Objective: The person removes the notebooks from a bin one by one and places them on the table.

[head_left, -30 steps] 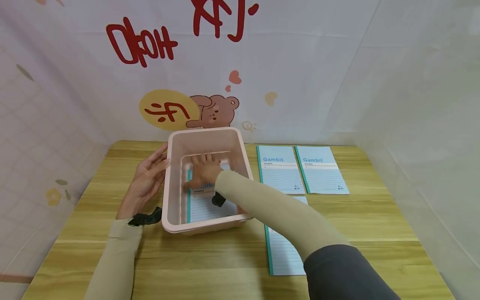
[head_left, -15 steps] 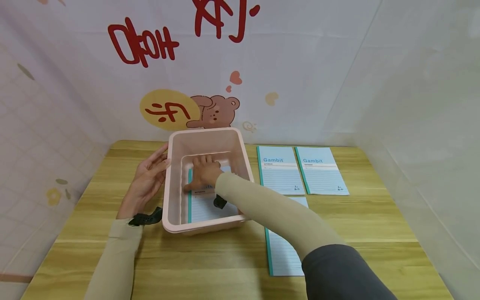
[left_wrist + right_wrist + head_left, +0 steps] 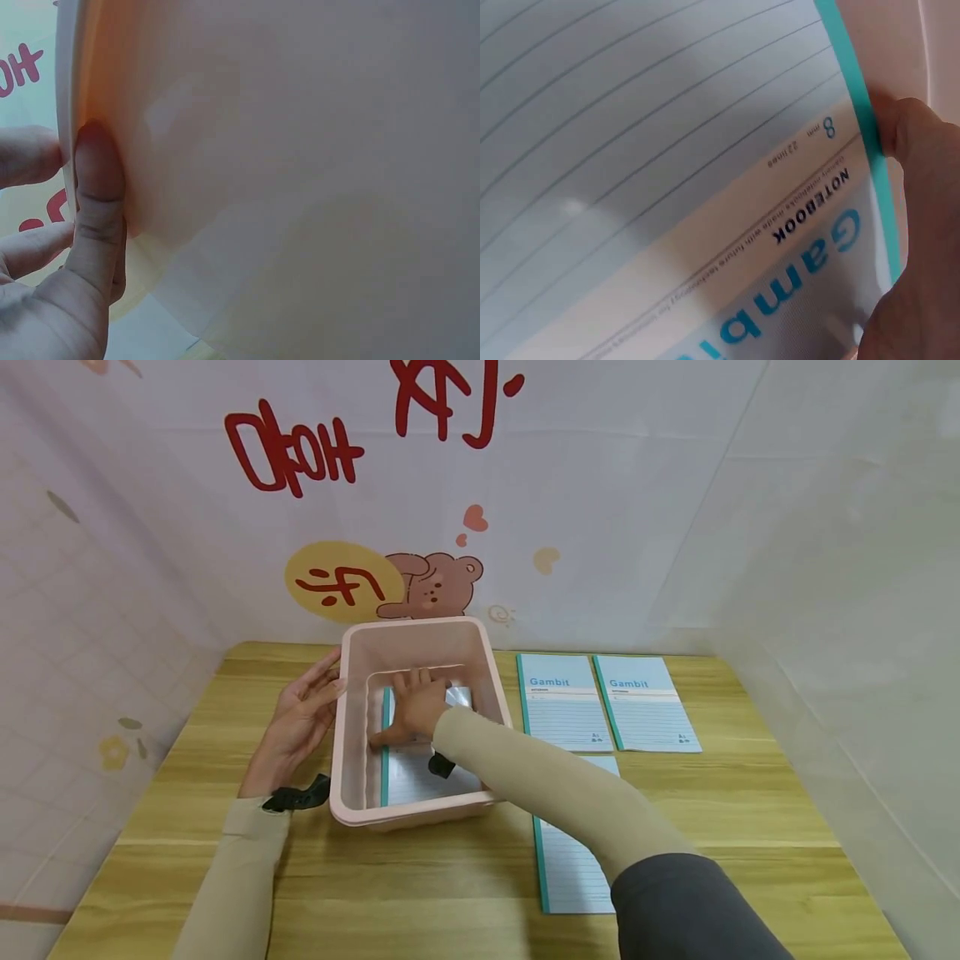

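Note:
A pale pink plastic bin [image 3: 341,752] stands left of the table's middle. My left hand [image 3: 300,727] holds its left side, and in the left wrist view the thumb [image 3: 97,172] lies along the lip with fingers on the other side. Inside the bin is a light blue Gambit notebook [image 3: 427,777] with a teal spine. My right hand [image 3: 417,706] reaches over its top part and grips it, the thumb [image 3: 907,131] against the spine edge in the right wrist view. The other fingers are mostly hidden there. The notebook's printed cover [image 3: 705,150] faces up.
Two similar notebooks lie side by side to the right of the bin, a nearer-left one [image 3: 562,702] and one further right [image 3: 648,706]. Another notebook [image 3: 573,868] lies in front, partly under the right sleeve [image 3: 555,777]. A printed cloth [image 3: 600,485] hangs behind the wooden table [image 3: 420,893].
The notebook in the bin has tilted and shifted slightly up under my right hand, its cover now catching glare. The left hand keeps its place at the bin; the view shifts slightly.

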A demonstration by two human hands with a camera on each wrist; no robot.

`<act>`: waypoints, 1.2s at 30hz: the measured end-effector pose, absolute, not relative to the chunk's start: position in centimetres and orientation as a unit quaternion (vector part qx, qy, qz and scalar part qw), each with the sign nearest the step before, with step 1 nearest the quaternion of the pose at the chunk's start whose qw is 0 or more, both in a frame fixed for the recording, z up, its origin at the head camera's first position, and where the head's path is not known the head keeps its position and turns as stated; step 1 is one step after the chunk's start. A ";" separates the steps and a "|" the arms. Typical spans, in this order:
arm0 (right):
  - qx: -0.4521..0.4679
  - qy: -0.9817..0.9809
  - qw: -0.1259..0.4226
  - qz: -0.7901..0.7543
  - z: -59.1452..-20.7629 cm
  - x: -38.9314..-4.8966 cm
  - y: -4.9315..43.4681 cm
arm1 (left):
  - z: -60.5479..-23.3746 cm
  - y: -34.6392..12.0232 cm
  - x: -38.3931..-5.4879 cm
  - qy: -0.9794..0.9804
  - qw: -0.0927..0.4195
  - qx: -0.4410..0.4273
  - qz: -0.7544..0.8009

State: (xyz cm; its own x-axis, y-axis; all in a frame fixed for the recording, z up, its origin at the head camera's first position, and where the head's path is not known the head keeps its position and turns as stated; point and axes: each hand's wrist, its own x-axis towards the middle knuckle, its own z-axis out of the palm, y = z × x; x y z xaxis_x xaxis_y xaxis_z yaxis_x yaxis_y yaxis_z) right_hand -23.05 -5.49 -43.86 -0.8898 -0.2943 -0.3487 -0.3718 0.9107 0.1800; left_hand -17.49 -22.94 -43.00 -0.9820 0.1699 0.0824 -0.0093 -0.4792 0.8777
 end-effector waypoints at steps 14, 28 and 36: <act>-0.212 0.965 0.128 0.088 -41.9 -22.7 -4.7 | -42.7 -22.4 -17.5 0.503 0.052 0.087 0.858; -0.259 0.960 0.063 0.089 -40.5 -23.7 -4.9 | -43.0 -22.6 -17.3 0.519 0.049 0.096 0.848; -0.265 0.962 0.047 0.049 -40.0 -24.3 -5.0 | -42.9 -22.8 -17.2 0.519 0.051 0.091 0.848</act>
State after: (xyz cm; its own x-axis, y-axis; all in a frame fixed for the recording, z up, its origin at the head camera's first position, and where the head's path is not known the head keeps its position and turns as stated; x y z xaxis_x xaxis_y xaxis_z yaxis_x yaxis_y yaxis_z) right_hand -24.25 -5.03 -40.01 -0.8557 -0.5043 -0.1158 -0.5135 0.8552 0.0702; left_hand -17.16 -22.77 -42.94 -0.9781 0.1811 0.1022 0.0086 -0.4557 0.8901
